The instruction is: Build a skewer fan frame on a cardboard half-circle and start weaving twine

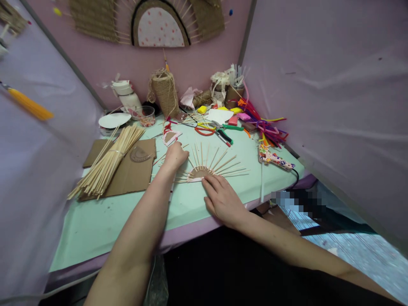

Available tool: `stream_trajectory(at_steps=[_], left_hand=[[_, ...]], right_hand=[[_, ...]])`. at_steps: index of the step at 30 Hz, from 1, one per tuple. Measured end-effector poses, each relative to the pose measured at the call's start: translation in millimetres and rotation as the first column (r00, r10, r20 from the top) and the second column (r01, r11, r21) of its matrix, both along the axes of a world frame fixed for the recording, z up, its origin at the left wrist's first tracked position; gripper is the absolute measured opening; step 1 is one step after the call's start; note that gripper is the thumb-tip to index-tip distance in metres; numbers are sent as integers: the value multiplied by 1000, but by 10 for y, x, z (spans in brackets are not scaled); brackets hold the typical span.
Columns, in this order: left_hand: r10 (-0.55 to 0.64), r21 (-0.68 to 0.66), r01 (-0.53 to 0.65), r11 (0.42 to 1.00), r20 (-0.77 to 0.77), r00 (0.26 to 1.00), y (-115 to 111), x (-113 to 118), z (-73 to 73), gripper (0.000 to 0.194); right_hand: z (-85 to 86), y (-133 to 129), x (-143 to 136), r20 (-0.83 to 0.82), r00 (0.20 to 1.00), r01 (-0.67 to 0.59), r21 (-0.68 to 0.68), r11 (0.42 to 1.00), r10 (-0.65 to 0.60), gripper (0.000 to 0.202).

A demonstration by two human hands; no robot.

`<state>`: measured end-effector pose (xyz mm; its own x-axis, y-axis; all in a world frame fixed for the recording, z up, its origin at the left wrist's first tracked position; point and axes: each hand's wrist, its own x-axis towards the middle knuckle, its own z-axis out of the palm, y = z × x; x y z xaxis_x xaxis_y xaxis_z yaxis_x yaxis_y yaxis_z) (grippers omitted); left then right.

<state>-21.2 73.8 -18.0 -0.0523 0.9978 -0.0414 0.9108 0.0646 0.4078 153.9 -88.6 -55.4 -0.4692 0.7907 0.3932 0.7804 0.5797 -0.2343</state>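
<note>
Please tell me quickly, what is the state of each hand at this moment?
Left hand: closed; what it holds, if anything, cannot be told.
Right hand: open, its fingers resting at the fan's lower edge.

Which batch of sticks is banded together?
The thick bundle on the flat cardboard, left of the left hand; a band circles it. The sticks by the right hand fan out separately.

Left hand (176, 156) curled, right hand (224, 200) palm-down
</note>
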Motion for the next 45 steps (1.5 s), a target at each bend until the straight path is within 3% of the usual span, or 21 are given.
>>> stream_trajectory(at_steps=[22,28,38,42,45], left_hand=[[-72,6,72,997,-62,995,13,71,43,52],[-30,22,31,999,-53,998,-20,98,43,61],[-16,56,19,998,-47,999,-70,84,57,54],[3,63,-2,998,-14,1000,-74,1,141,46],[16,80,-14,997,-25,1000,-47,-201,281,31]], right_hand=[[-57,2,-24,36,998,43,19,999,-43,49],[-45,0,-27,36,998,46,40,998,-48,49],[-53,-6,-11,42,998,50,-5,999,-50,49],[-42,-3,-14,41,998,58,-21,998,-57,48],[-38,-10,-12,41,997,62,-28,998,-61,48]])
